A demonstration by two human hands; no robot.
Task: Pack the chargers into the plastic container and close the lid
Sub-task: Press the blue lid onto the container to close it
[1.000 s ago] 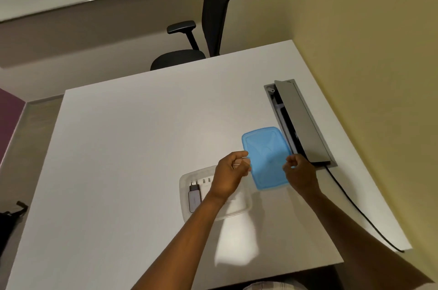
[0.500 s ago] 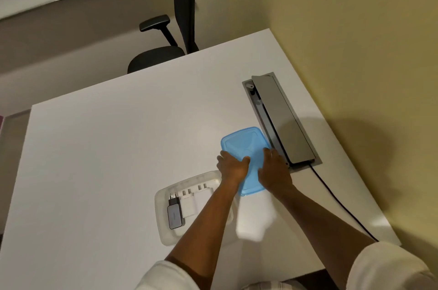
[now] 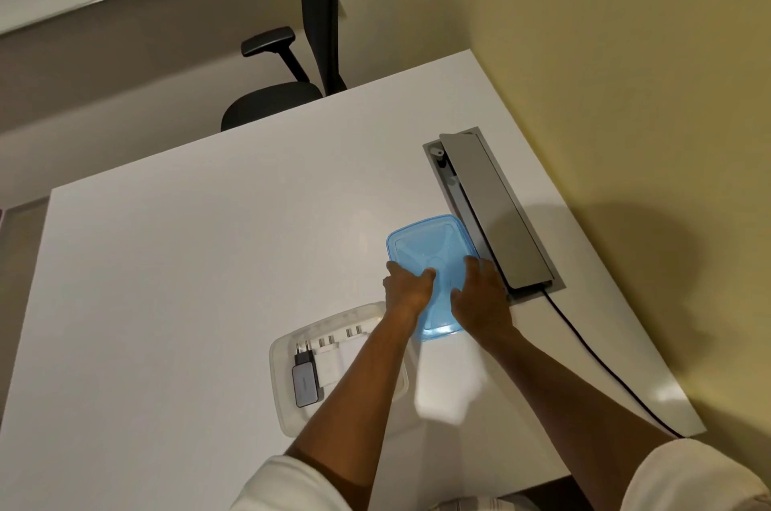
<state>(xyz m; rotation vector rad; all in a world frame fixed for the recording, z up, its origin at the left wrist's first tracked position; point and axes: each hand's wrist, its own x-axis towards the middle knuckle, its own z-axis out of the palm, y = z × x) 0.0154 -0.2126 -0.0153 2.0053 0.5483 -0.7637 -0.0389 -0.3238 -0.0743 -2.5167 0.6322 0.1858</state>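
Black office chair point(image 3: 292, 64) behind white desk point(image 3: 200, 243); open cable hatch point(image 3: 496, 210).

My white table point(image 3: 187, 260) carries a clear plastic container point(image 3: 278, 398) near its front edge, chargers inside, one grey charger point(image 3: 305, 381) at its left end. Just beside it, to the right and farther back, a blue lid point(image 3: 429, 243) lies flat on the tabletop. A grey cable box point(image 3: 496, 210) is set into the surface at right, touching the lid's edge, a black cord point(image 3: 592, 360) trailing from it to the table's front.
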